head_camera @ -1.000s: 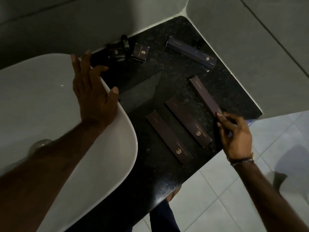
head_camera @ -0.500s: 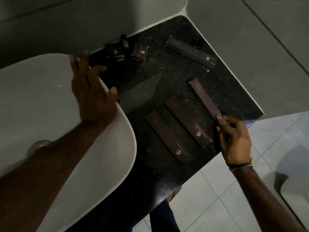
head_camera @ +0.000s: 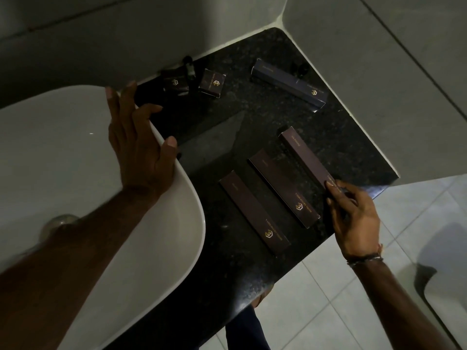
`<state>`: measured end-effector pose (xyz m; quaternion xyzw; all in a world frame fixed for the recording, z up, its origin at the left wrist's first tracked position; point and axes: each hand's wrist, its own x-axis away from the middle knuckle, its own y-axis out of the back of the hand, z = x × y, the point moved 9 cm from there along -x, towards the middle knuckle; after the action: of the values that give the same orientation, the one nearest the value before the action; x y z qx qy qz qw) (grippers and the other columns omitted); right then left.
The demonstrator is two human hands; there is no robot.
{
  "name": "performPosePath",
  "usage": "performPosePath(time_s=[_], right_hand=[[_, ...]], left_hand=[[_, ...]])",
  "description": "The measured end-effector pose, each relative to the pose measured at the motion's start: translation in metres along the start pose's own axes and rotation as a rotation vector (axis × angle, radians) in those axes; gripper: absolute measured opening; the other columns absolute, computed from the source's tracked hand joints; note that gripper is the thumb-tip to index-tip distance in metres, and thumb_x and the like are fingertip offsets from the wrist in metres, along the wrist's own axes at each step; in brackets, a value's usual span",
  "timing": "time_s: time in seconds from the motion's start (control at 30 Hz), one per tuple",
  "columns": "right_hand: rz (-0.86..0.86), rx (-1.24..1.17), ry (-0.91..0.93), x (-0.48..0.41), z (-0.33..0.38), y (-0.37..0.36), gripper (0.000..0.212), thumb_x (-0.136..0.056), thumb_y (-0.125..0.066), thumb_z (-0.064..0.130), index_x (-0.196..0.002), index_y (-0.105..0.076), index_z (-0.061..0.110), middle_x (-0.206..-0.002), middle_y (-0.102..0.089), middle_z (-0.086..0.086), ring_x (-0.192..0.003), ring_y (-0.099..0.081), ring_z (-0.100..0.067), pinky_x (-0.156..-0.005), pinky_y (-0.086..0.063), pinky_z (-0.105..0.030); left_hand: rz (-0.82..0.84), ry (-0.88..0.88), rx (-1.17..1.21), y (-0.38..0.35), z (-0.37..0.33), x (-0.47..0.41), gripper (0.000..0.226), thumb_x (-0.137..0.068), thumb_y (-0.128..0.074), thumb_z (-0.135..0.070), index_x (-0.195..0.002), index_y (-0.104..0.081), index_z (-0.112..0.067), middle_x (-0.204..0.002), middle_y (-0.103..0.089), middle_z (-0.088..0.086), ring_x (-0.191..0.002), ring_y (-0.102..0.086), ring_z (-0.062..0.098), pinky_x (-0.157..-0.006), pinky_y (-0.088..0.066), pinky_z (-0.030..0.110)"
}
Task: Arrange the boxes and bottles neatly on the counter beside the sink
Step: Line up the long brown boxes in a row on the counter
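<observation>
Three long dark boxes lie side by side on the black granite counter [head_camera: 227, 127]: the left box [head_camera: 254, 212], the middle box [head_camera: 283, 186] and the right box [head_camera: 304, 155]. My right hand [head_camera: 353, 218] grips the near end of the right box with fingertips and thumb. My left hand [head_camera: 140, 145] rests flat, fingers spread, on the rim of the white sink [head_camera: 75, 173]. A fourth long box [head_camera: 288, 84] lies near the back wall. Two small boxes [head_camera: 212, 83] [head_camera: 175, 83] sit at the back, with a small dark bottle [head_camera: 188, 65] behind them.
Grey tiled walls close the counter at the back and right. The counter's front edge drops to a pale tiled floor [head_camera: 328, 311]. Another dark bottle [head_camera: 299, 68] stands half hidden behind the fourth long box. The sink drain [head_camera: 59, 223] shows beside my left forearm.
My right hand has slid the right box slightly, bringing it closer to parallel with the other two. My left hand has stayed on the sink rim.
</observation>
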<state>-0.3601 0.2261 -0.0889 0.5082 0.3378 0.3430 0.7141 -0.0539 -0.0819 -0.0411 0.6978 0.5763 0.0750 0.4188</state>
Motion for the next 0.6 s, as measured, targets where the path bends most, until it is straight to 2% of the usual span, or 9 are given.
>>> performPosePath(time_s=[0.17, 0.27, 0.37, 0.47, 0.53, 0.6], right_hand=[[-0.008, 0.000, 0.005, 0.001, 0.002, 0.003, 0.045, -0.092, -0.062, 0.009, -0.136, -0.061, 0.013, -0.132, -0.059, -0.018, -0.113, -0.057, -0.038, -0.087, -0.055, -0.049], [0.016, -0.014, 0.020, 0.000, 0.006, 0.005, 0.042, -0.097, -0.056, 0.017, -0.138, -0.059, 0.014, -0.133, -0.058, -0.018, -0.114, -0.056, -0.037, -0.087, -0.055, -0.051], [0.012, -0.022, -0.020, -0.001, 0.005, 0.018, 0.053, -0.093, -0.059, 0.035, -0.142, -0.054, 0.014, -0.139, -0.055, -0.016, -0.122, -0.052, -0.033, -0.096, -0.047, -0.042], [-0.143, -0.105, -0.095, -0.014, 0.001, 0.050, 0.059, -0.090, -0.064, 0.043, -0.139, -0.057, 0.012, -0.139, -0.057, -0.015, -0.125, -0.053, -0.030, -0.100, -0.040, -0.034], [-0.205, -0.164, -0.053, -0.038, 0.009, 0.061, 0.052, -0.093, -0.064, 0.041, -0.135, -0.060, 0.011, -0.136, -0.059, -0.015, -0.122, -0.056, -0.032, -0.101, -0.044, -0.039], [-0.151, -0.177, -0.003, -0.082, 0.017, 0.051, 0.048, -0.097, -0.059, 0.039, -0.139, -0.058, 0.015, -0.137, -0.057, -0.013, -0.125, -0.053, -0.031, -0.104, -0.043, -0.044]], left_hand=[[-0.008, 0.001, -0.004, -0.001, 0.000, 0.000, 0.061, -0.094, -0.033, -0.056, -0.134, -0.050, -0.013, -0.168, -0.023, 0.011, -0.158, -0.006, 0.035, -0.124, -0.016, 0.041], [-0.011, 0.002, -0.008, 0.000, 0.000, 0.000, 0.058, -0.093, -0.036, -0.052, -0.134, -0.049, -0.013, -0.168, -0.023, 0.011, -0.158, -0.007, 0.035, -0.124, -0.016, 0.040], [0.003, 0.017, -0.013, 0.000, 0.000, 0.000, 0.056, -0.091, -0.040, -0.048, -0.134, -0.050, -0.013, -0.168, -0.022, 0.011, -0.159, -0.006, 0.035, -0.124, -0.018, 0.043], [0.002, 0.013, -0.008, 0.000, -0.001, 0.000, 0.058, -0.091, -0.039, -0.049, -0.133, -0.051, -0.010, -0.168, -0.022, 0.011, -0.158, -0.006, 0.037, -0.125, -0.014, 0.039], [-0.012, 0.003, -0.008, 0.001, -0.002, 0.000, 0.060, -0.093, -0.036, -0.052, -0.133, -0.052, -0.010, -0.168, -0.023, 0.011, -0.158, -0.006, 0.037, -0.125, -0.012, 0.035], [-0.013, 0.004, -0.018, 0.000, -0.001, 0.000, 0.059, -0.094, -0.036, -0.052, -0.133, -0.051, -0.011, -0.168, -0.023, 0.010, -0.158, -0.006, 0.035, -0.124, -0.011, 0.030]])
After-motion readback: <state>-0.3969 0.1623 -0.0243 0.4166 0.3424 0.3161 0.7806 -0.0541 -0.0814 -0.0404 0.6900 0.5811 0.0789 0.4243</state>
